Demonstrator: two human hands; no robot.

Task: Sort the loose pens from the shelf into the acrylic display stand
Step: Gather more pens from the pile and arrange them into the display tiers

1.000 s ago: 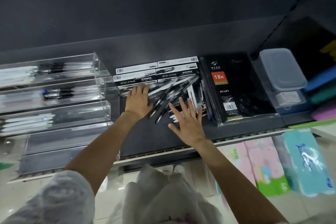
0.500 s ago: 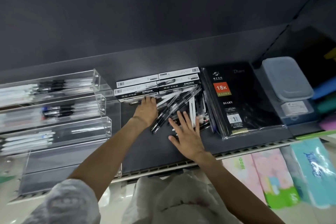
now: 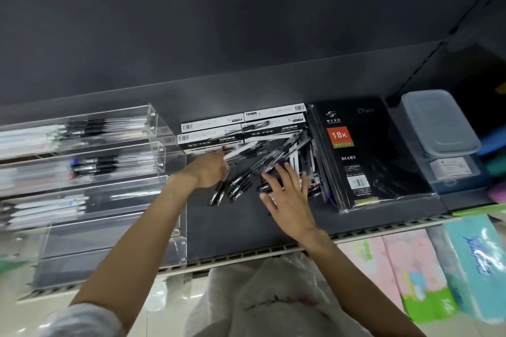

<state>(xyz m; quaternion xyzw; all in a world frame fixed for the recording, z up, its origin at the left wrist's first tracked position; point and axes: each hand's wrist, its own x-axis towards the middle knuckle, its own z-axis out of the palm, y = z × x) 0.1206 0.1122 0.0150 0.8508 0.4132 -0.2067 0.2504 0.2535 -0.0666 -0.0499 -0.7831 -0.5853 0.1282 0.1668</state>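
Head view puts your right hand nearest, fingers spread and straight, flat on the near edge of the pens; it looks meant to keep the pile from sliding while the other hand picks. Your left hand reaches into the pile's left side with fingers curled at a white pen; whether it has a real grip, you cannot tell. The loose pens lie crisscrossed on the dark shelf, between the display stand on your left and the diary on your right. Their tangle will likely hinder lifting one cleanly. Behind them, pen boxes sit stacked, touching the pile's far edge. Farther right stands a lidded plastic tub. The stand's upper tiers already hold pens; its lowest tiers look free.
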